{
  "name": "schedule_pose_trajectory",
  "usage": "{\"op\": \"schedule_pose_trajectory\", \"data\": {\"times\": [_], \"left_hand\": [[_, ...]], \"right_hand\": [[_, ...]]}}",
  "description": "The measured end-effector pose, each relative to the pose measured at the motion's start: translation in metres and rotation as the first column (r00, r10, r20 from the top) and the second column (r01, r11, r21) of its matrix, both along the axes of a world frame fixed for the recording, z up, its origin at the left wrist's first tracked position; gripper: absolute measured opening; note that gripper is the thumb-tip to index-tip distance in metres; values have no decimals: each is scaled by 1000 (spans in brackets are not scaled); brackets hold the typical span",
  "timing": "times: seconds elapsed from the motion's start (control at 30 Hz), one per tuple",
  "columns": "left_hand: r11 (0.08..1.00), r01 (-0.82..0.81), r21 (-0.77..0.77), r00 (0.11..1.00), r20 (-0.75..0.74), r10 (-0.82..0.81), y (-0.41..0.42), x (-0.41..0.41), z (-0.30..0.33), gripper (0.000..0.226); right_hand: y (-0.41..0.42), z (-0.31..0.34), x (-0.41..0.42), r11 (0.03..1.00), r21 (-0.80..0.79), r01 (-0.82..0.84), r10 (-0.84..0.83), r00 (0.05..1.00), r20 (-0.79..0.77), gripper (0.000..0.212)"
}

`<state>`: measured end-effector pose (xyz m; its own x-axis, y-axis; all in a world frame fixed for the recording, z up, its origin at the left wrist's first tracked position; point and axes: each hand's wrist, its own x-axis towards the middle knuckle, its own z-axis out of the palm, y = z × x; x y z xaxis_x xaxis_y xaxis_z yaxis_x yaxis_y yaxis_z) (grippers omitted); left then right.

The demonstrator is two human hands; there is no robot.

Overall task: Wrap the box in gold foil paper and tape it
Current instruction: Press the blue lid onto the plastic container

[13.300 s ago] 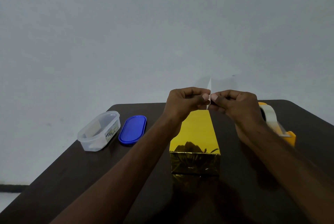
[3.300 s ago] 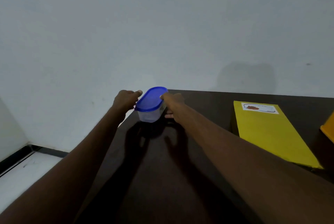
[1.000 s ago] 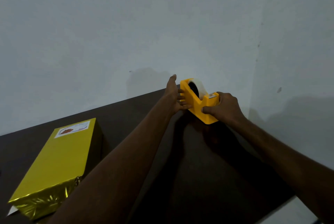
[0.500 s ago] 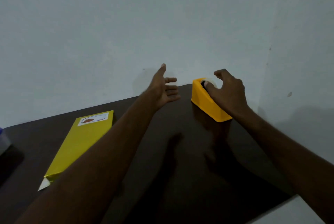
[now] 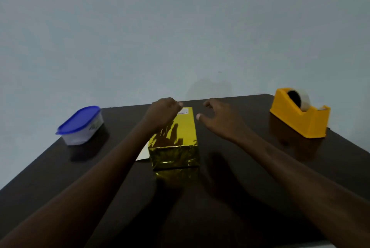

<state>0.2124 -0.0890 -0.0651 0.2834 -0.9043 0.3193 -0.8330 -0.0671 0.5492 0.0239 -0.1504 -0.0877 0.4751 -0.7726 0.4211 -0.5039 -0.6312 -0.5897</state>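
Head view: my left hand [image 5: 163,112] hangs loose over the gold box [image 5: 176,139]; my right hand [image 5: 217,118] spreads wide beside it, holding nothing.

The left hand [image 5: 162,114] covers the far left corner of the gold box [image 5: 176,137], so you cannot tell if its fingers touch the foil or hang just over it. The small white label [image 5: 183,111] on the box top is partly behind that hand, and its picture is too blurry to make out. A white scrap [image 5: 143,152] sticks out beside the box, but the left arm hides most of it. The tub [image 5: 81,126] has a cloudy wall, so what is inside cannot be seen. Both arms are cut off at the bottom edge. The table's [image 5: 230,197] near edge is cut off too.
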Motion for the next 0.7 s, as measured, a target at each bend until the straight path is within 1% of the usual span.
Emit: {"op": "schedule_pose_trajectory", "data": {"times": [0.07,0.13,0.17,0.23,0.33,0.5,0.7], "left_hand": [[999,-38,31,994,103,35,14,12,-13,40],[994,-57,96,990,137,43,19,19,-29,49],[991,-59,117,991,123,45,21,22,-36,50],[993,-55,105,995,88,46,20,22,-44,49],[996,-55,66,996,75,50,14,23,-46,48],[996,-57,69,997,52,53,-7,30,-47,44],[992,-90,88,996,20,89,-56,50,-46,36]], "right_hand": [[12,-5,19,998,15,-59,60,996,-61,44],[18,-13,32,995,47,-94,99,988,-121,45],[20,-17,38,992,62,-106,114,983,-146,46],[19,-26,41,990,92,-104,119,977,-177,43],[14,-31,43,987,116,-112,129,980,-152,42],[-5,-31,51,984,133,-115,134,980,-146,45],[-52,-27,70,978,167,-129,152,979,-133,38]]}}
